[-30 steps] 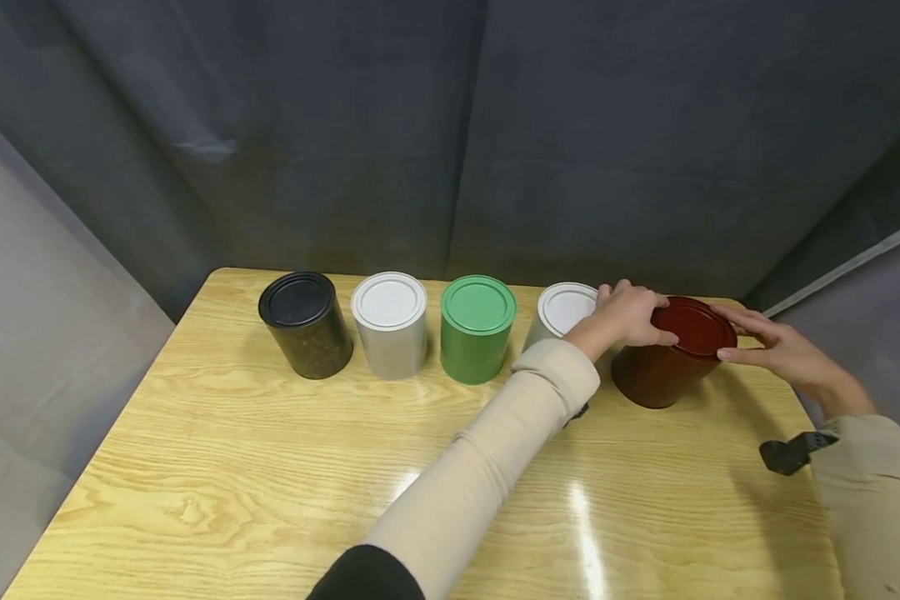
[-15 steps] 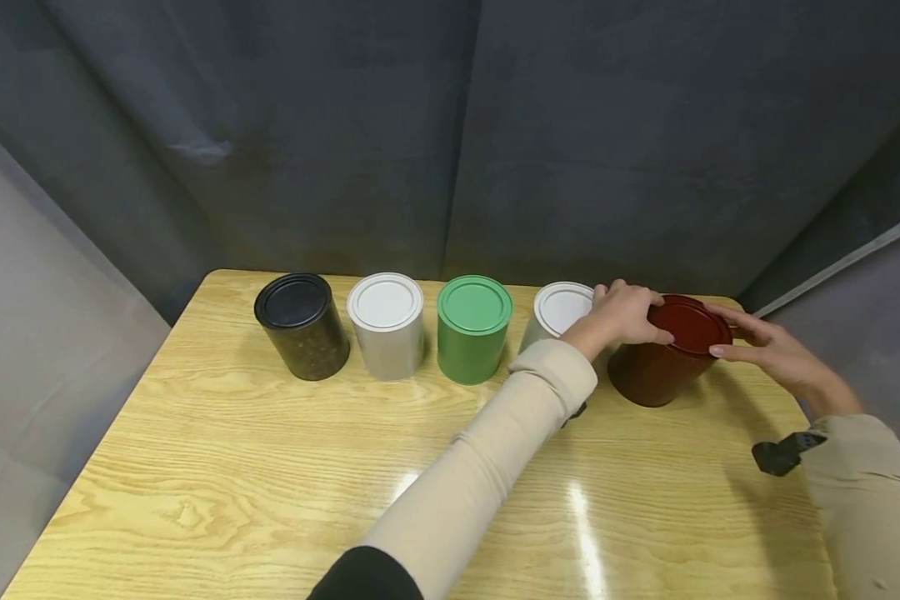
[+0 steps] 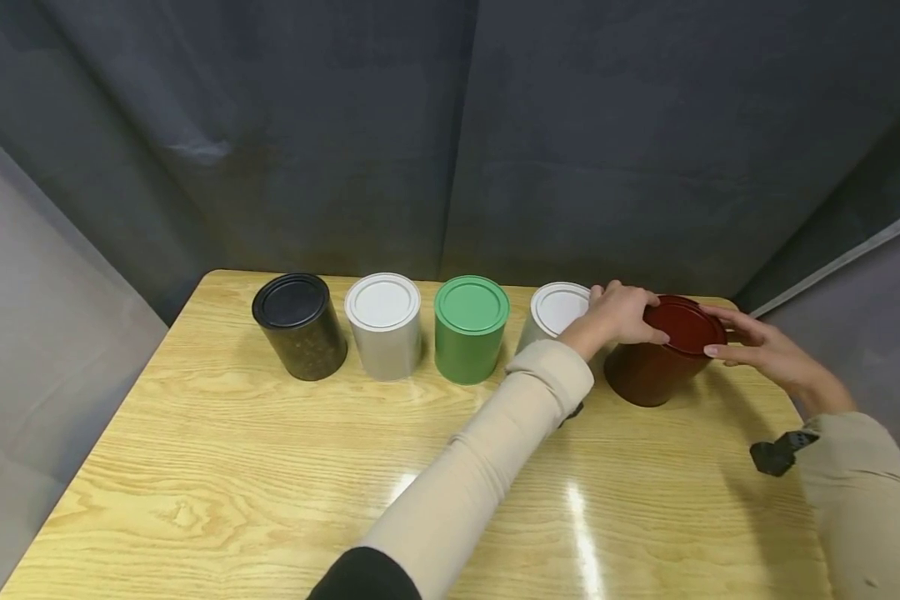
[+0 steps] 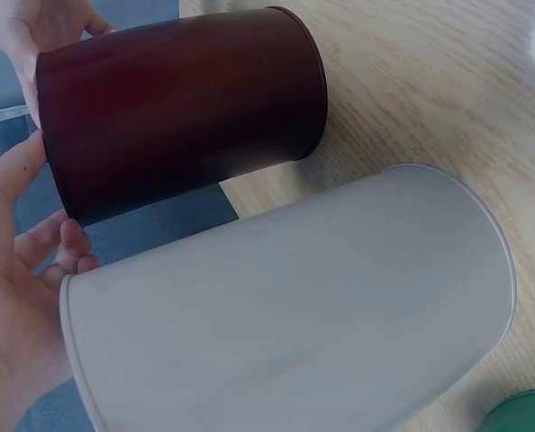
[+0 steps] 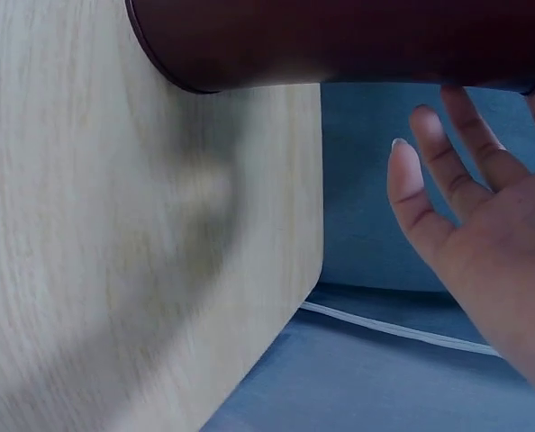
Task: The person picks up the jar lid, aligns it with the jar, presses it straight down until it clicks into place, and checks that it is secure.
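Note:
A dark red lidded can stands upright at the right end of a row of cans. My left hand reaches across to its left side, thumb on the front of the rim and a finger toward the back. On the opposite side my right hand holds the rim between thumb and fingers. In the right wrist view, several fingers of the right hand hang apart from the red can. A white can stands close beside the red one, partly hidden by my left hand and sleeve in the head view.
Left of these, a green can, another white can and a black can stand along the back of the wooden table. Dark curtains hang behind. The red can is near the table's right edge.
The whole head view shifts slightly, with everything moving a little left in it. Both hands stay at the rim of the red can, and the other cans keep their places.

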Demonstrator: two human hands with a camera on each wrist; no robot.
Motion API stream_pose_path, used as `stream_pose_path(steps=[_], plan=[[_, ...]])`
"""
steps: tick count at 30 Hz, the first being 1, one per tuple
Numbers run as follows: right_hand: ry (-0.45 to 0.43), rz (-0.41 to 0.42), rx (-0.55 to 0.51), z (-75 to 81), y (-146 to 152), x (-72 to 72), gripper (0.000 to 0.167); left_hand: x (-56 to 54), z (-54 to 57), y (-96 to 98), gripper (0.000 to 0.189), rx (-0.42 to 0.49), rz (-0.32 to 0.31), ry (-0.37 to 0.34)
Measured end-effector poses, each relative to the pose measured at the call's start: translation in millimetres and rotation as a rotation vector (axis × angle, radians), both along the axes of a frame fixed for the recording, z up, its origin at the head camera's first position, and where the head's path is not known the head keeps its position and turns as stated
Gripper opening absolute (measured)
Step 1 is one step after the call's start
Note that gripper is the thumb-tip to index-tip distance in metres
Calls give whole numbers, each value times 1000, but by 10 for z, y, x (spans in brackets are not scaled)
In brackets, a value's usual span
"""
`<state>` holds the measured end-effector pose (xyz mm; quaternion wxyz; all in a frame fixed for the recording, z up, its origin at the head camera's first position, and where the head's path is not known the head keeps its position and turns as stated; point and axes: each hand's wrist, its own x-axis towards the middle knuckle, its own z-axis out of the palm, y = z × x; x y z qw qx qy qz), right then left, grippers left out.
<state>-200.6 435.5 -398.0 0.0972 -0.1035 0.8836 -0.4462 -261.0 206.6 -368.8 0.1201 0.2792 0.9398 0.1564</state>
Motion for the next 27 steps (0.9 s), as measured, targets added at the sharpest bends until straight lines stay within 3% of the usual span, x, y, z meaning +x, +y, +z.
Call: stream_pose_path(steps=[5, 9, 16, 27], plan=[[-42, -44, 97, 61, -14, 3, 60, -3, -2, -9, 58, -1, -3, 7], [-71, -85, 68, 92, -3, 61, 61, 3, 2, -7, 58, -8, -21, 13], [12, -193, 43, 77, 4, 150, 52, 16, 4, 5, 58, -9, -29, 9], [-23, -185, 121, 151, -4, 97, 53, -11, 8, -6, 58, -20, -22, 6]])
